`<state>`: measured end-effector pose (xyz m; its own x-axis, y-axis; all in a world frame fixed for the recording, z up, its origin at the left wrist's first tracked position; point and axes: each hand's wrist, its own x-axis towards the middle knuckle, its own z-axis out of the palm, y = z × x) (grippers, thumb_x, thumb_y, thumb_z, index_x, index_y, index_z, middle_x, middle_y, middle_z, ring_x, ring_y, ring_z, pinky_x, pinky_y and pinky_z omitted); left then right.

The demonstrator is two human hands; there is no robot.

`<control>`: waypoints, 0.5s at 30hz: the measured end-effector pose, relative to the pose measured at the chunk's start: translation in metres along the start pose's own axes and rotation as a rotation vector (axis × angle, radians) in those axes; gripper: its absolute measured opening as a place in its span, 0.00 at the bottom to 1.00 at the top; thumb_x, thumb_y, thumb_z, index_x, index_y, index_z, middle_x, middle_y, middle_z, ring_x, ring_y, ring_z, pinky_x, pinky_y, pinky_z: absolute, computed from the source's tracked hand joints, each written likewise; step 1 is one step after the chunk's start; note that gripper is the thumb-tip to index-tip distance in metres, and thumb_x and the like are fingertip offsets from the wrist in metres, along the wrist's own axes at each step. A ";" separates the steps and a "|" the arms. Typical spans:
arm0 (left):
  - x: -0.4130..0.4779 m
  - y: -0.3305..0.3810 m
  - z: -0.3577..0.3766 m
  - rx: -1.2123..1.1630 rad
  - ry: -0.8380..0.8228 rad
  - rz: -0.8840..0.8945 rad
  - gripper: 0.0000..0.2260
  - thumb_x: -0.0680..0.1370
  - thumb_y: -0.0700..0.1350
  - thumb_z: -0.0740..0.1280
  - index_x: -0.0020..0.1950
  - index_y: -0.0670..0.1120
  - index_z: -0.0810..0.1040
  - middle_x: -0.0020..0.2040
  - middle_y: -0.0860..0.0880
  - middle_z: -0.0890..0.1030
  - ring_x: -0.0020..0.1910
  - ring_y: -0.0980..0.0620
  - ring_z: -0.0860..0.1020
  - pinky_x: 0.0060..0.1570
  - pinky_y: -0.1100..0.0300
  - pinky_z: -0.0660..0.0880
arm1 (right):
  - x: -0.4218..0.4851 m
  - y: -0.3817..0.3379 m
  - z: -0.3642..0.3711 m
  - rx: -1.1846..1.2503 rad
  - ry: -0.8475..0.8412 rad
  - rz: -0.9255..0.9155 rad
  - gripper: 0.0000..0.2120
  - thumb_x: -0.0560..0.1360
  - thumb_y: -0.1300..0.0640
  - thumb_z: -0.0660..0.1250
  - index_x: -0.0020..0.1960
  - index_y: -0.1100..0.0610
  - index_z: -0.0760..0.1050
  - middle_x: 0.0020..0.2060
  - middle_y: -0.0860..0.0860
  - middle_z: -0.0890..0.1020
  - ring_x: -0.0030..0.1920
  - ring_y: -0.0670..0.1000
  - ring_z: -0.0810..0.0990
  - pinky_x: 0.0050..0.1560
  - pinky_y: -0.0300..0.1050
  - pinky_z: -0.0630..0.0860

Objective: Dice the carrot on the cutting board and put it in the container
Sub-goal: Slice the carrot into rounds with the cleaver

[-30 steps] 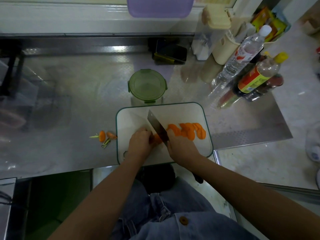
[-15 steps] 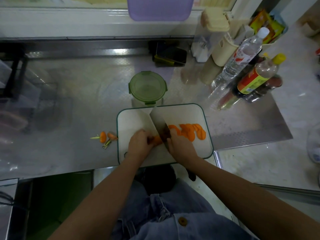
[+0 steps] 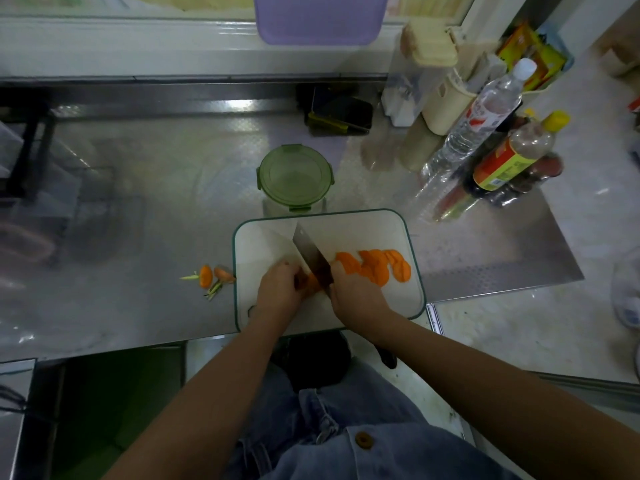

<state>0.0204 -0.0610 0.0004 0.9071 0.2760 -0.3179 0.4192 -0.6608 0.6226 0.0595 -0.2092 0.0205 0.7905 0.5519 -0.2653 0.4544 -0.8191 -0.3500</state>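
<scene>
Now the left hand (image 3: 280,289) curls over the carrot stub (image 3: 310,283), holding it on the board (image 3: 363,233). The right hand (image 3: 358,294) grips the knife (image 3: 309,253), its blade against the stub. Cut slices (image 3: 375,270) lie to the right, and the container (image 3: 294,174) sits just behind the board. Hands and slices look unmoved since before.

2 hands (image 3: 278,289) (image 3: 356,294), 1 knife (image 3: 310,258), 1 cutting board (image 3: 363,233), 1 container (image 3: 294,174).

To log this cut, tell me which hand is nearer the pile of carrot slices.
Right. The right hand, gripping the knife, sits just beside the carrot slices; the left hand holds the uncut carrot on the knife's far side.
</scene>
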 end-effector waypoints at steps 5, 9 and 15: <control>-0.002 -0.001 -0.001 0.023 -0.011 0.025 0.14 0.73 0.53 0.72 0.45 0.42 0.79 0.43 0.46 0.74 0.40 0.48 0.73 0.38 0.59 0.63 | -0.002 -0.005 0.015 0.008 0.035 0.064 0.11 0.81 0.58 0.55 0.61 0.59 0.67 0.43 0.56 0.79 0.37 0.54 0.78 0.33 0.50 0.76; -0.004 -0.004 -0.001 0.049 -0.025 0.047 0.13 0.73 0.51 0.72 0.47 0.41 0.78 0.46 0.42 0.76 0.45 0.43 0.76 0.44 0.54 0.69 | -0.002 0.002 0.015 0.075 0.088 0.091 0.12 0.81 0.56 0.56 0.61 0.61 0.66 0.40 0.57 0.79 0.35 0.56 0.78 0.30 0.46 0.68; -0.004 -0.004 -0.001 0.057 -0.010 0.050 0.11 0.72 0.48 0.74 0.45 0.43 0.76 0.46 0.43 0.77 0.46 0.43 0.76 0.42 0.58 0.66 | -0.001 -0.001 0.001 0.061 0.091 -0.011 0.10 0.80 0.56 0.57 0.57 0.61 0.68 0.41 0.57 0.79 0.37 0.57 0.78 0.32 0.49 0.71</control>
<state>0.0147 -0.0589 -0.0003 0.9264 0.2344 -0.2948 0.3700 -0.7125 0.5962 0.0583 -0.2091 0.0202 0.8209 0.5423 -0.1789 0.4399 -0.8004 -0.4072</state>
